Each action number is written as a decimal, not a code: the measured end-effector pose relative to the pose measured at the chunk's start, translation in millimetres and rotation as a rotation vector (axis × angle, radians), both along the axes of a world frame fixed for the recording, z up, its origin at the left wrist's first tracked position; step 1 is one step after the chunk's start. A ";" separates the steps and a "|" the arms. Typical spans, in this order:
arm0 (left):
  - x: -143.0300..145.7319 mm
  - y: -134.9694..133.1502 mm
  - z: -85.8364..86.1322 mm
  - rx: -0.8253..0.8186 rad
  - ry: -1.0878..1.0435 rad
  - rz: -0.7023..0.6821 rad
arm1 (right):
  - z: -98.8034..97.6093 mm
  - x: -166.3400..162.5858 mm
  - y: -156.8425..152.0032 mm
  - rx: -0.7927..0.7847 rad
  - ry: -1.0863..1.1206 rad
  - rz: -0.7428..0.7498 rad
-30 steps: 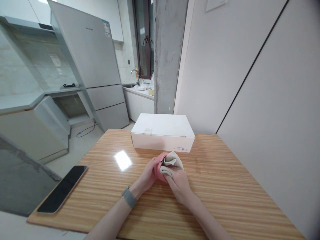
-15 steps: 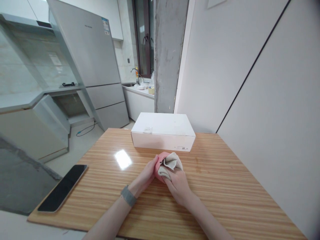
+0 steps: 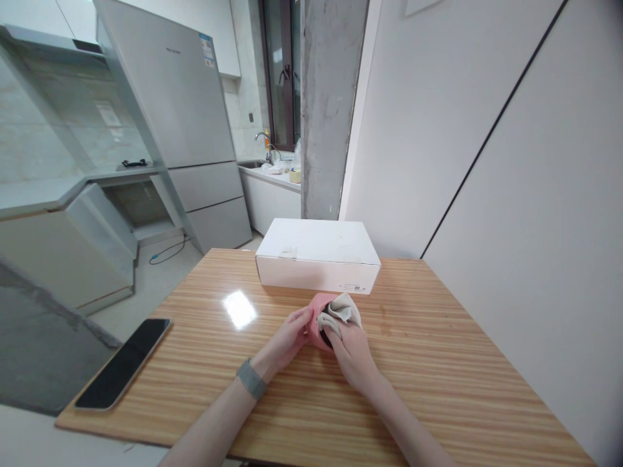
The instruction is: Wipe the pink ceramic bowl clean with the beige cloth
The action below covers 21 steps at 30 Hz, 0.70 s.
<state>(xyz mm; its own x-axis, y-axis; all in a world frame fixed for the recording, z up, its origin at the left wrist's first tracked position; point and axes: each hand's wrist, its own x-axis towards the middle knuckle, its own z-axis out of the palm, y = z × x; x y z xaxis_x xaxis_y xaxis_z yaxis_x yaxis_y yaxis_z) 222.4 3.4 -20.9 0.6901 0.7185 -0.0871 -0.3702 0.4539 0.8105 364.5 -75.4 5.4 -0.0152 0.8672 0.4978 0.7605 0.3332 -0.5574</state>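
Note:
A small pink object (image 3: pixel 317 310) with a dark opening rests on the wooden table (image 3: pixel 438 363) just in front of a white box (image 3: pixel 318 254). My left hand (image 3: pixel 291 334) is curled against its left side and steadies it. My right hand (image 3: pixel 351 347) grips a crumpled beige cloth (image 3: pixel 341 310) and presses it onto the pink object's top right. A grey band sits on my left wrist.
A black phone (image 3: pixel 124 371) lies face up near the table's left edge. A white wall runs along the table's right side. Behind the box stand a concrete pillar (image 3: pixel 327 104), a grey fridge (image 3: pixel 180 123) and a kitchen counter with a sink.
Both hands and the pink object have shifted slightly right and away from me. The cloth now sits further to the right on it, and the dark opening shows more.

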 end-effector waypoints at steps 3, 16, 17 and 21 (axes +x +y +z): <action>-1.1 1.6 0.9 -0.024 -0.009 -0.016 | -1.0 3.0 -0.1 0.010 -0.001 0.007; 4.7 0.6 0.7 -0.077 0.041 0.076 | -0.4 -0.8 -1.6 -0.011 -0.135 0.117; 4.6 0.6 0.1 -0.078 0.037 0.061 | -0.3 -0.6 -1.4 -0.014 -0.142 0.112; 4.2 0.3 -0.4 -0.068 0.027 0.039 | -0.9 0.7 -1.1 0.001 -0.157 0.070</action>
<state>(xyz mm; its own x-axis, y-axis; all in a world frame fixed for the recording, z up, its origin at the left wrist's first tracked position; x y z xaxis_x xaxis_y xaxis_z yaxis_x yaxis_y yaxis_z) 226.7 3.8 -21.4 0.6585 0.7366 -0.1544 -0.3675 0.4937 0.7882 365.2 -76.5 4.5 -0.1526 0.8611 0.4850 0.8131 0.3884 -0.4336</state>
